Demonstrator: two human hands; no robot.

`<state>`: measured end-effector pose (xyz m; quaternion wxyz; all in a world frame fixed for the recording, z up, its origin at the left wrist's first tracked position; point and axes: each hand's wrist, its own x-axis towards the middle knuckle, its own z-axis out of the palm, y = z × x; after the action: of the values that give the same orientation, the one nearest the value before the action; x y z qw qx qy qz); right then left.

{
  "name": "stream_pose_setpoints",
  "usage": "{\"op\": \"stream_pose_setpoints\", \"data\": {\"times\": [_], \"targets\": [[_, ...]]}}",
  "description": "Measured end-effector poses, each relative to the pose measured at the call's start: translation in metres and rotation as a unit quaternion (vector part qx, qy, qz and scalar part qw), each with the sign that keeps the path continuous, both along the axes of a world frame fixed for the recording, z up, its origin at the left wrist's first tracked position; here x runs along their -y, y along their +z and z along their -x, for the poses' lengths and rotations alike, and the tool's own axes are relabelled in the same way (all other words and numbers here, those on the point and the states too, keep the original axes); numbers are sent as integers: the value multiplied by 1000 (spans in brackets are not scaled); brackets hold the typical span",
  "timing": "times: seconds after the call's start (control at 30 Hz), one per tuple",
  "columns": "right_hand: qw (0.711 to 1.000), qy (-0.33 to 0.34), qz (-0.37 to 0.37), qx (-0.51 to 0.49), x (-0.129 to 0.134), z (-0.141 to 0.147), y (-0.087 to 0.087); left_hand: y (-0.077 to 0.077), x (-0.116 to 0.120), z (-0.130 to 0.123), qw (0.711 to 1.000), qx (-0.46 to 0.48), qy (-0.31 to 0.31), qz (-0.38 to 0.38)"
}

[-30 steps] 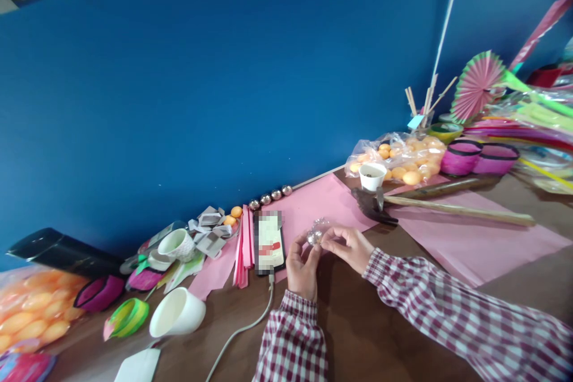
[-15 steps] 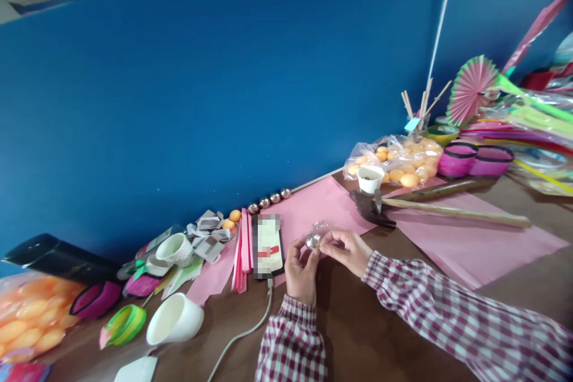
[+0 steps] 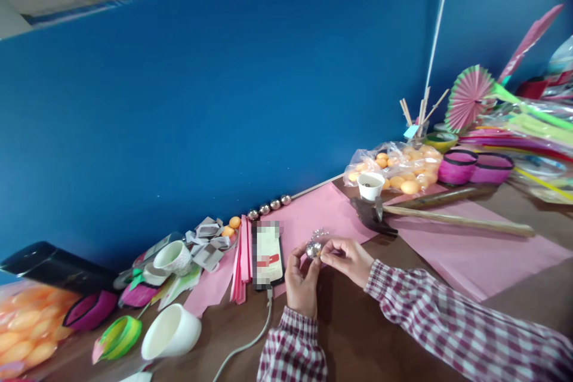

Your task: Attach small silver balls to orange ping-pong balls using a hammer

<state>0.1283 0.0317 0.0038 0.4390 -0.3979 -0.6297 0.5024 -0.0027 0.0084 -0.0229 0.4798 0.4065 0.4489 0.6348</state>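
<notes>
Between my two hands is a small round ball [image 3: 313,249] covered with shiny silver pieces. My left hand [image 3: 302,279] grips it from the left with thumb and fingers. My right hand [image 3: 348,259] is pinched at the ball's right side; what its fingertips hold is too small to make out. Just behind the ball, loose silver bits [image 3: 320,233] lie on pink paper [image 3: 329,206]. A phone [image 3: 268,256] with a cable plugged in lies left of my hands. Several finished-looking silver balls [image 3: 275,204] stand in a row along the wall.
An axe-like tool [image 3: 456,221] lies on pink paper at the right. Behind it are a white cup [image 3: 370,186], a bag of orange balls [image 3: 421,170] and purple pouches [image 3: 457,167]. White cups [image 3: 172,332], green tape [image 3: 119,337] and another orange-ball bag [image 3: 33,325] are on the left.
The whole scene sits slightly lower in the picture. Both hands stay at the silver ball, with only slight finger movement.
</notes>
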Motion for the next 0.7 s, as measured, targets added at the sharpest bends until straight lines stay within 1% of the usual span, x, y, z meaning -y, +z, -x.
{"op": "stream_pose_setpoints", "data": {"times": [0.27, 0.37, 0.53, 0.7], "targets": [[999, 27, 22, -14, 3, -1, 8, -2, 1, 0, 998, -46, -10, -37], [999, 27, 13, -17, 3, -1, 8, -2, 1, 0, 998, -50, -15, -42], [1000, 17, 21, -15, 2, -2, 8, 1, 2, -2, 997, -55, 0, -45], [999, 19, 29, -32, 0, -1, 3, 1, 3, -1, 997, -66, -10, -42]]}}
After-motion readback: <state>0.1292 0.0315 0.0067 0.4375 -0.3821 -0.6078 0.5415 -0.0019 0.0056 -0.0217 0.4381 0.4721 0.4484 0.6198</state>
